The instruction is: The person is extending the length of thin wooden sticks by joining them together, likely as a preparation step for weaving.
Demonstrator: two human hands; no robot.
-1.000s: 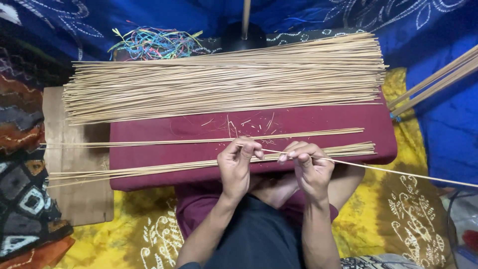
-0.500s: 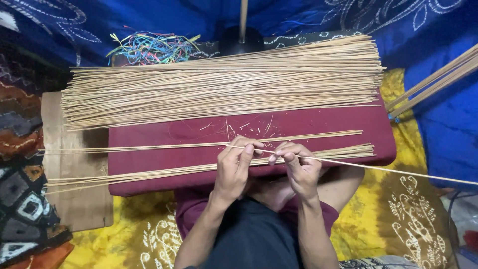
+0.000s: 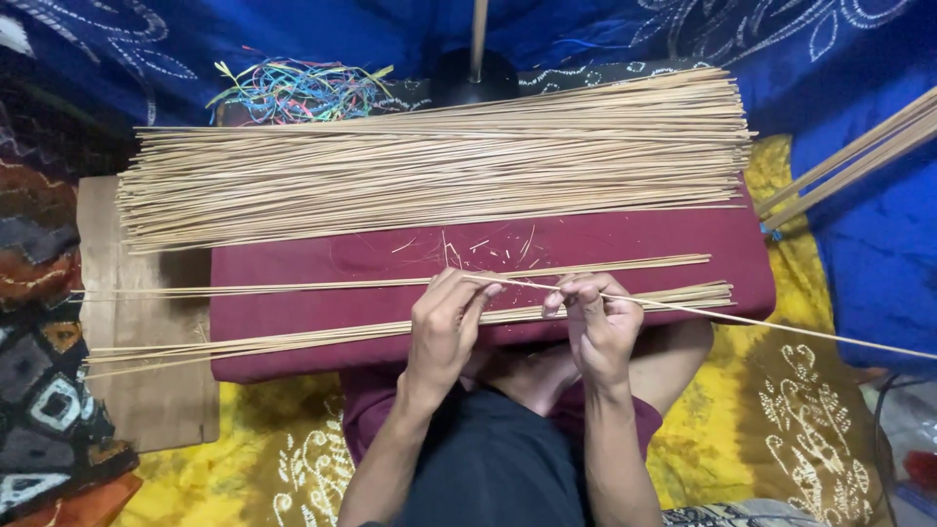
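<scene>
Hands meet over a maroon cushion (image 3: 293,322), a firm, flat-topped pad of matte cloth lying across the person's lap. The left hand (image 3: 444,327) curls its fingers down around a single thin stick (image 3: 781,327), pinching its near end between thumb and fingertips. The right hand (image 3: 597,327) closes on the same stick just beside it, thumb and forefinger nipped together, the other fingers folded under. That stick is pale, straight and very slender, and it runs from the two hands out to the right, past the cushion's edge and over the yellow printed cloth (image 3: 791,410) below.

Behind the hands, a thick heap of sticks (image 3: 439,161) of the same dry, straw-coloured kind lies lengthwise along the far side of the cushion, its ends ragged. Between heap and hands rests a thin row of a few sticks (image 3: 293,287), and a second small bundle (image 3: 244,344) lies along the near edge, passing under the hands. Short pale splinters (image 3: 488,249) dot the maroon cloth.

A tangle of coloured threads (image 3: 293,88) sits beyond the heap. A plain wooden board (image 3: 137,390) lies at the left, beside patterned fabric (image 3: 44,390). Blue printed cloth (image 3: 859,59) hangs behind.
</scene>
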